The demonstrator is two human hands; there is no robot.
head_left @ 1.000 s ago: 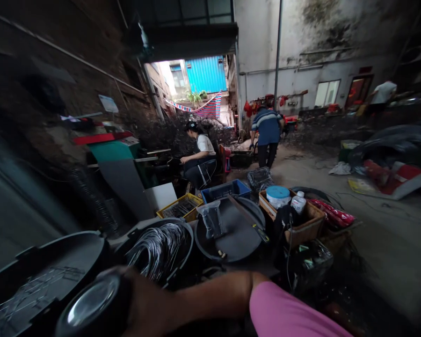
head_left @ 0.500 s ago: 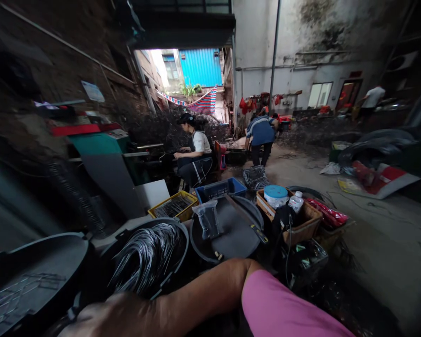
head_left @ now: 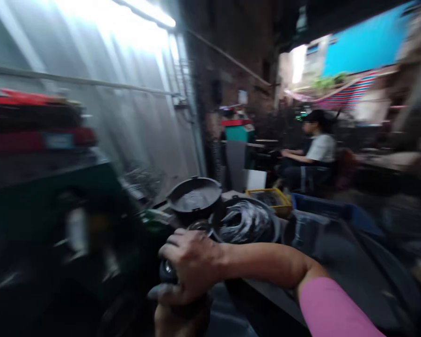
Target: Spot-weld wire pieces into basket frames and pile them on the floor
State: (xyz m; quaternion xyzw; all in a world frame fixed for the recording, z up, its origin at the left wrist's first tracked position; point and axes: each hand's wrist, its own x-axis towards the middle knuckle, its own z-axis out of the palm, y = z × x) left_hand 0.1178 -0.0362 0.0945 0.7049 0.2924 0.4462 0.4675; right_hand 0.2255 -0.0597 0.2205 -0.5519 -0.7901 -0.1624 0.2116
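Observation:
My right hand (head_left: 191,262) reaches across from the right, below a pink sleeve (head_left: 337,309). Its fingers and thumb curl round a dark rounded object with a glossy spot (head_left: 168,269), whose kind I cannot make out. Just beneath, my left hand (head_left: 180,320) is partly seen, dark and blurred. It looks closed, but what it grips is hidden. Beyond my hands stands a black tub (head_left: 278,229) holding a coil of thin metal wire (head_left: 249,220). Left of that, another black tub (head_left: 173,206) holds grey metal pieces, blurred.
Dark green machinery (head_left: 91,196) fills the left side by a corrugated wall (head_left: 136,126). A yellow crate (head_left: 284,210) and a blue crate (head_left: 358,217) stand behind the tubs. One seated person (head_left: 319,150) is further back. A dark round lid or tray (head_left: 351,276) lies right.
The view has swung left, bringing the machinery and lit wall in. My right hand now shows wrapped round the dark object, and my left hand has come into view below it.

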